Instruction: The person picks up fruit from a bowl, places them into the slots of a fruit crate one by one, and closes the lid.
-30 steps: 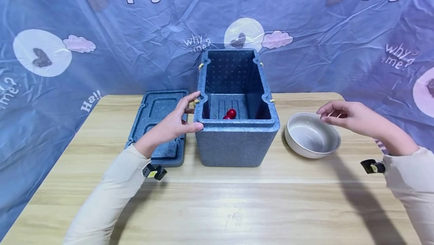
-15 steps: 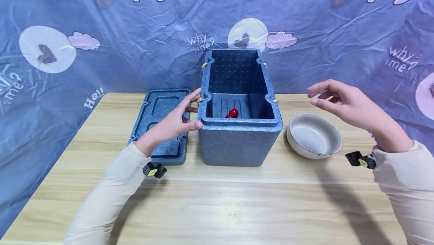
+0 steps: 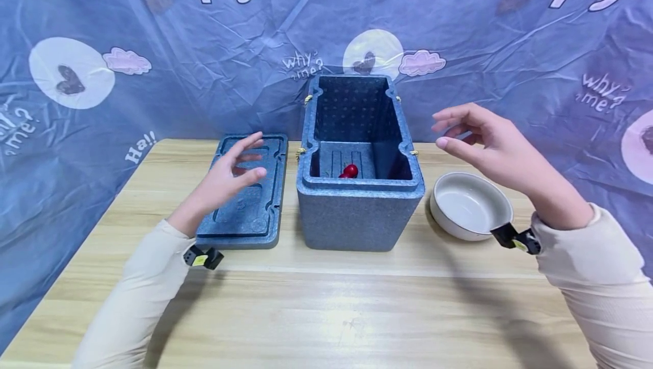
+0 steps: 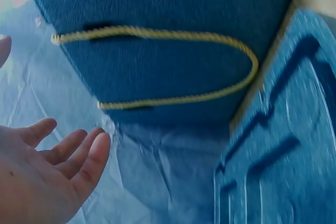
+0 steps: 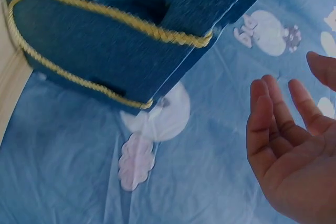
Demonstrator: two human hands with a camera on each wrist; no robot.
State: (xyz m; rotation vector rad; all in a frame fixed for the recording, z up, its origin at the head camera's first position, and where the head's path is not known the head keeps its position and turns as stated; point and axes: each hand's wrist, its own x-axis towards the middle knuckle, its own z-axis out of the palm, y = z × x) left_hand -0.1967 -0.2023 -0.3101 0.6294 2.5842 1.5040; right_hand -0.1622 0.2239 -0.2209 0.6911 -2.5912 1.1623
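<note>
A blue-grey foam box [image 3: 357, 219] stands uncovered in the middle of the table, with red cherries [image 3: 350, 170] on its floor. Its lid [image 3: 245, 210] lies flat to the left. Above the lid hovers my left hand [image 3: 224, 173], fingers spread and holding nothing, apart from the box. My right hand [image 3: 490, 145] hangs in the air between the box and a light grey bowl [image 3: 471, 204], its fingers relaxed and nothing in them. Each wrist view shows a yellow rope handle [image 4: 210, 36] on a box side, with the hand's palm away from it.
The wooden table [image 3: 326, 312] carries the box, lid and bowl. A blue printed cloth [image 3: 229, 46] hangs behind the table's far edge. Wrist cameras sit on both sleeves.
My left hand has let go of the box rim and moved left over the lid. My right hand has risen from the bowl and moved left toward the box.
</note>
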